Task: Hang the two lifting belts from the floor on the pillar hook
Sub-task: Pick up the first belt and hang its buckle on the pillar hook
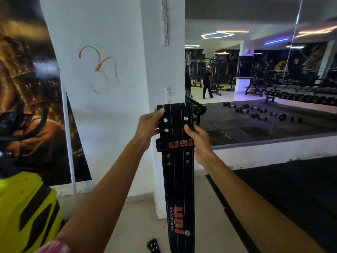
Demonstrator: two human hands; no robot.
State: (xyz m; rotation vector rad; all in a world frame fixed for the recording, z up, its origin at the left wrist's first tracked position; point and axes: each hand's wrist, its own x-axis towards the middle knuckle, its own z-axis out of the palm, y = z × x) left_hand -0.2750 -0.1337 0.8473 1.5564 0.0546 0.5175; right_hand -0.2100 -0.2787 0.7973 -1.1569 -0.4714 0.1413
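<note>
A black lifting belt (pixel 179 189) with white stitching, metal rivets and orange USI lettering hangs straight down in front of the white pillar (pixel 109 99). My left hand (pixel 148 126) grips its upper left edge and my right hand (pixel 197 139) grips its right edge by the loop. The belt's top sits just below a small white hook (pixel 167 93) on the pillar's corner; I cannot tell whether it touches the hook. Part of a second black studded belt (pixel 154 244) lies on the floor at the bottom, left of the hanging belt.
A metal strip (pixel 165 21) is fixed higher on the pillar. A large poster (pixel 31 99) leans at the left above a yellow and black object (pixel 27 212). A wall mirror (pixel 264 79) at the right reflects dumbbells, benches and people. Black floor mat (pixel 291 194) lies right.
</note>
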